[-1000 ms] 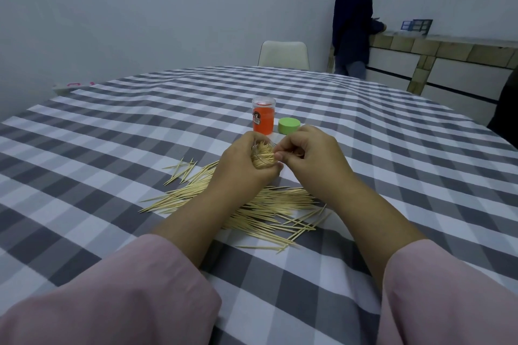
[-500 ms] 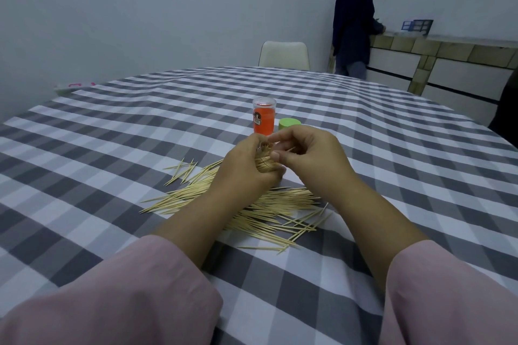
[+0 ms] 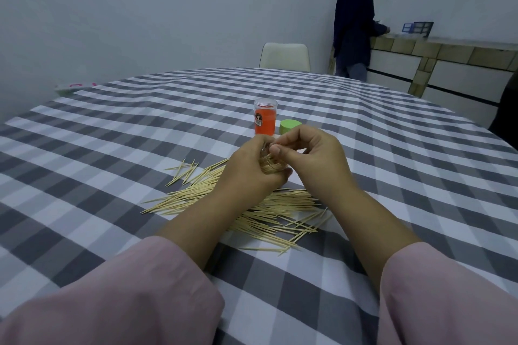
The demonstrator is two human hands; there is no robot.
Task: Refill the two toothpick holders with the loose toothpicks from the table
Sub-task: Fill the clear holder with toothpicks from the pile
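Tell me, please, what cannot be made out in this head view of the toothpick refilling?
- Clear holder: mostly wrapped by the left hand; how full it is, hidden.
- Right hand: what its fingertips pinch is too small to tell.
- Orange holder: label too small; contents unclear.
- Loose toothpicks: partly under both forearms.
- Green cap: lower edge behind the right hand.

Both arms wear loose, pale pink long sleeves of soft, smooth cloth. The left sleeve (image 3: pixel 112 297) and the right sleeve (image 3: pixel 448 297) are pushed back, so the forearms are bare. The left hand (image 3: pixel 246 168) and right hand (image 3: pixel 314 154) wear no gloves, rings or watch.
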